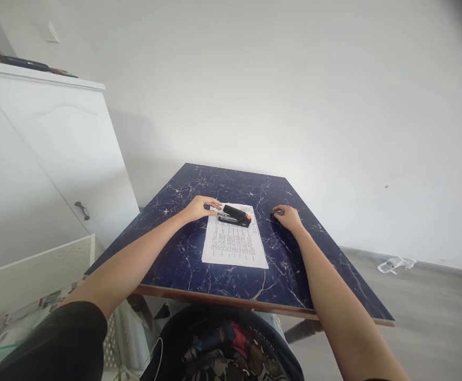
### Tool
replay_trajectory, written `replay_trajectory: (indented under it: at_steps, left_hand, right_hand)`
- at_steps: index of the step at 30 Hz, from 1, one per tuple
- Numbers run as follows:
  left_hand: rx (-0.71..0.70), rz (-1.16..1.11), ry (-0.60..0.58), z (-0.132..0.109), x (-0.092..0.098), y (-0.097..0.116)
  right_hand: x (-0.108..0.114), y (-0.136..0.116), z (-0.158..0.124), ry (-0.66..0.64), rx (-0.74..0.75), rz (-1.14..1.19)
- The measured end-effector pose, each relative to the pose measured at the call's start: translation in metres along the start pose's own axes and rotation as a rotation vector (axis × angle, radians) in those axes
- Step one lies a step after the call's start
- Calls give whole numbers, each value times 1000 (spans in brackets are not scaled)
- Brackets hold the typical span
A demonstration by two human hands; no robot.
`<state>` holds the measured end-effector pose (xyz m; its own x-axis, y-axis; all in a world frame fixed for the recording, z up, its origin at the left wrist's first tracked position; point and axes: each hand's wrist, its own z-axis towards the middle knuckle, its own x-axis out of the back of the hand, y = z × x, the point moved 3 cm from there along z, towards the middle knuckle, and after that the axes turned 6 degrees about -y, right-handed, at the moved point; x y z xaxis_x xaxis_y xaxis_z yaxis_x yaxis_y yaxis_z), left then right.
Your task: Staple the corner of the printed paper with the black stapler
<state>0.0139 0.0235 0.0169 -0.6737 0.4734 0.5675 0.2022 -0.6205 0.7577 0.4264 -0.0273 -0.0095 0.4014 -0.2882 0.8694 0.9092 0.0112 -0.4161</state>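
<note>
A black stapler (237, 216) with an orange spot at its right end lies on printed sheets of paper (234, 246). Its top arm is raised from the base at the left, and a silver metal part shows between them. My left hand (201, 208) is at that left end, thumb and fingers curved about the tip and seemingly touching it. Off the paper's right side, my right hand (288, 217) rests on the table with its fingers closed on a small black object (272, 215), mostly hidden by the fingers.
The dark blue marble-patterned table (223, 278) has a brown front edge close to my body. A white cabinet (52, 132) stands on the left with items on top. Behind the table is a pale wall (255, 95). A clear plastic item (395, 264) lies on the floor at right.
</note>
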Motion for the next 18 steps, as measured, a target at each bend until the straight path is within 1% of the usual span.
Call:
replay_trajectory:
  at_steps: [4, 9, 14, 18]
  left_hand:
    - [43, 19, -6, 1, -4, -6]
    - [108, -26, -38, 2, -6, -15]
    - [133, -83, -28, 3, -7, -16]
    - [159, -101, -43, 2, -8, -18]
  right_hand:
    - [-1, -3, 0, -11, 16, 0]
    - [-2, -3, 0, -24, 17, -6]
    - [-2, -3, -1, -39, 18, -12]
    - [-1, -6, -1, -43, 22, -19]
